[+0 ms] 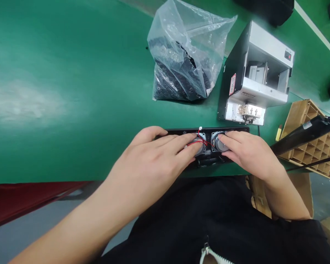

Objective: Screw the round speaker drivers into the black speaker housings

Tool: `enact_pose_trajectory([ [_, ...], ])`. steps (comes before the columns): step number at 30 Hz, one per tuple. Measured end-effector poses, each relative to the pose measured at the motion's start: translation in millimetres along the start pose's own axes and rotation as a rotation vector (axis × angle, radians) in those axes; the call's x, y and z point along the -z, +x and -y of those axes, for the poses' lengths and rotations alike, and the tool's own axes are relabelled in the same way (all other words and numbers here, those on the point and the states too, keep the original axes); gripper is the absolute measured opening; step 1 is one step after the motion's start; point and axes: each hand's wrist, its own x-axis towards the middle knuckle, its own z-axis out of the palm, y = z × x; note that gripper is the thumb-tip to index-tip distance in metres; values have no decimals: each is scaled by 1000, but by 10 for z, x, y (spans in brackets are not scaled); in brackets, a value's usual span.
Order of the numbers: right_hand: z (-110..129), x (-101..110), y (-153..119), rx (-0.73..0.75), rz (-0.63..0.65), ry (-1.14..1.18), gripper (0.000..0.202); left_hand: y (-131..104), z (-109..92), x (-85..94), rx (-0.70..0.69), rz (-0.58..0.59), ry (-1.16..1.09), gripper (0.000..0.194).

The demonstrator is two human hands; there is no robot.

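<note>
A long black housing [209,161] lies along the near edge of the green table, with two small round speakers set in it. My left hand [159,157] reaches across the housing, its fingers and thumb closed about the left speaker [199,148] and covering much of it. Closed on the right speaker [220,145] is my right hand [244,150], fingertips on its rim and back. Red wires [202,141] run between the speakers and end in a small white connector [200,128] at the housing's far edge. The left part of the housing is hidden under my left hand.
Beyond the housing sits a clear plastic bag [181,73] of small black parts. To its right stands a grey metal machine [264,84] with a switch. A divided cardboard box [305,143], a black pole [302,135] and a yellow-handled tool [278,132] are at the right.
</note>
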Motion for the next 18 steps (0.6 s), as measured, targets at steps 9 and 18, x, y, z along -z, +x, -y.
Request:
enact_pose_trajectory([
  [9, -54, 4, -1, 20, 17, 54, 40, 2, 22, 19, 36, 26, -6, 35],
  [18, -55, -15, 23, 19, 16, 60, 45, 54, 67, 75, 30, 111, -49, 40],
])
